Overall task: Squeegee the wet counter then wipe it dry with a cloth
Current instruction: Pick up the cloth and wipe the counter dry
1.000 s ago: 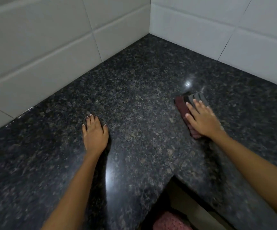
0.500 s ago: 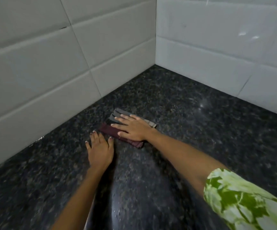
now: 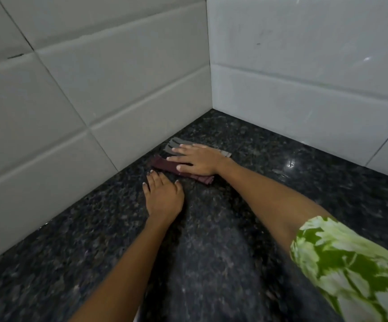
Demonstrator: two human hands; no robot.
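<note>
A folded cloth [image 3: 165, 164], maroon with a grey striped part, lies on the dark speckled granite counter [image 3: 281, 205] close to the left tiled wall. My right hand [image 3: 197, 160] presses flat on the cloth with straight fingers and covers its middle. My left hand [image 3: 164, 196] rests flat on the bare counter just in front of the cloth, fingertips near its maroon edge. No squeegee is in view.
White tiled walls [image 3: 95, 101] meet in a corner [image 3: 210, 108] just behind the cloth and bound the counter on the left and at the back. A bright glint [image 3: 290, 163] shows on the granite to the right. My green patterned sleeve [image 3: 351, 263] fills the lower right.
My right hand has slid the cloth from the right side of the counter leftward to the left wall, then a little nearer the corner. My left hand has stayed flat on the counter.
</note>
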